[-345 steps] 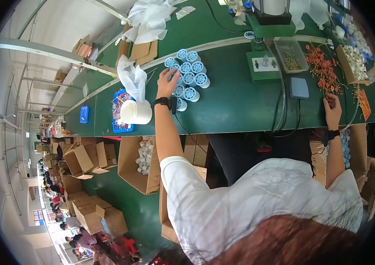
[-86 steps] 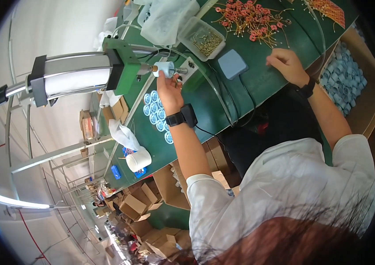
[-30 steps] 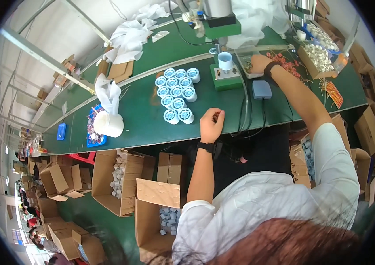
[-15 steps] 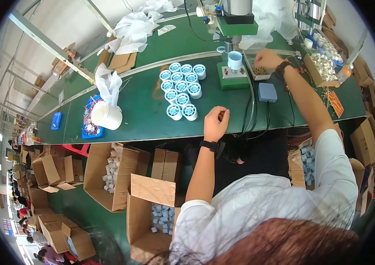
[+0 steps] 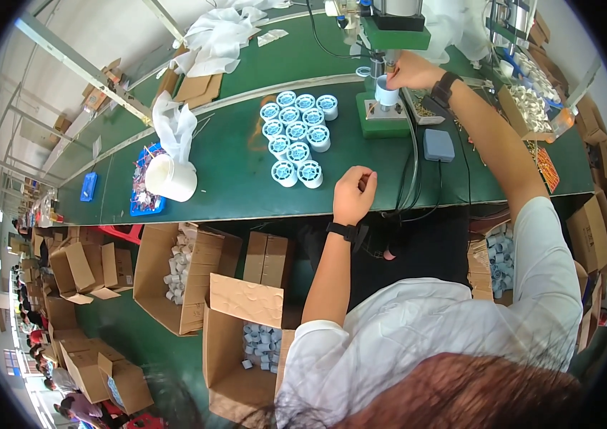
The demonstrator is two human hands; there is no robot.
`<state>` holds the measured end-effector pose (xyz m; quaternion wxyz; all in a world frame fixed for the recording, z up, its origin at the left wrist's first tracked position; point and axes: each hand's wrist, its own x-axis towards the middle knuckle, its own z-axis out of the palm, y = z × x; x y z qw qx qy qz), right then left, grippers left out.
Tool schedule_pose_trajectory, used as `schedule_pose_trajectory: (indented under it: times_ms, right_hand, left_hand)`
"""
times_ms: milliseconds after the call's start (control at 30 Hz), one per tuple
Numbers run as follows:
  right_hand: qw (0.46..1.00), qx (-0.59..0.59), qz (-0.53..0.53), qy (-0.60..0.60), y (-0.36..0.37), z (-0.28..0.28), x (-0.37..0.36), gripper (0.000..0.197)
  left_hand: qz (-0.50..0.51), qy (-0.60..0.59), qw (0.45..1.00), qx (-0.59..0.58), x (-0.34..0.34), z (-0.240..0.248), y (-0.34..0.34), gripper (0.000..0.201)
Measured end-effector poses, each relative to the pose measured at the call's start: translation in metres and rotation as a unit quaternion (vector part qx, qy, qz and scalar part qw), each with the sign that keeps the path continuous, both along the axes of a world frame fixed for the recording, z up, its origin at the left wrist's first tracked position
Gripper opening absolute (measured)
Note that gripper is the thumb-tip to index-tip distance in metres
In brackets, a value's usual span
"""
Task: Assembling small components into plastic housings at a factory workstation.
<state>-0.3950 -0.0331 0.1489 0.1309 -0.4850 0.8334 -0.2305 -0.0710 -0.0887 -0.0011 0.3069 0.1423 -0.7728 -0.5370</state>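
Note:
My right hand (image 5: 413, 72) is at the mouth of a light-blue plastic cup (image 5: 386, 94), under the head of a green bench press (image 5: 395, 36). Its fingers are pinched together, and whatever they hold is too small or hidden to name. The cup stands upright on the metal plate of the press base (image 5: 383, 127). My left hand (image 5: 353, 196) rests near the table's front edge with its fingers curled and nothing visible in them. To its left, several light-blue round parts with slotted tops (image 5: 296, 132) stand in a cluster.
A tray of small brass-coloured pieces (image 5: 426, 111) and a grey-blue box with a cable (image 5: 438, 145) sit right of the press. A white bucket (image 5: 172, 179) stands by a blue tray (image 5: 146, 204). Cables (image 5: 412, 179) cross the table. An open carton (image 5: 228, 357) holds parts.
My right hand has moved left from the tray of brass-coloured pieces to the cup under the press. My left hand stays near the table edge. The view has shifted slightly.

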Motion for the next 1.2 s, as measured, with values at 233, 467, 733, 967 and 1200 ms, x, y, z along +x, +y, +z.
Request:
schedule_pose_trajectory:
  times_ms: [233,467,733,967,1200]
  right_hand:
    - [1.000,-0.026,-0.001,-0.006,-0.005,0.018,0.025,0.028]
    - [1.000,0.003,-0.009,-0.009,-0.003,0.023,0.028,0.028]
    - [0.999,-0.028,-0.020,-0.021,-0.003,0.027,0.038,0.028]
    - [1.000,-0.009,-0.019,-0.004,0.004,0.014,0.022,0.030]
    - [0.976,-0.210,0.037,-0.042,0.071,-0.020,0.027,0.032]
  left_hand:
    - [0.009,0.014,1.000,0.007,0.001,-0.003,-0.004,0.011]
    - [0.000,0.016,1.000,0.013,0.001,-0.005,-0.003,0.011]
    - [0.002,0.012,1.000,0.009,0.001,-0.001,-0.003,0.011]
    - [-0.001,0.011,1.000,-0.008,-0.001,-0.001,0.000,0.010]
    - [0.014,0.009,1.000,-0.014,0.001,-0.002,-0.003,0.010]
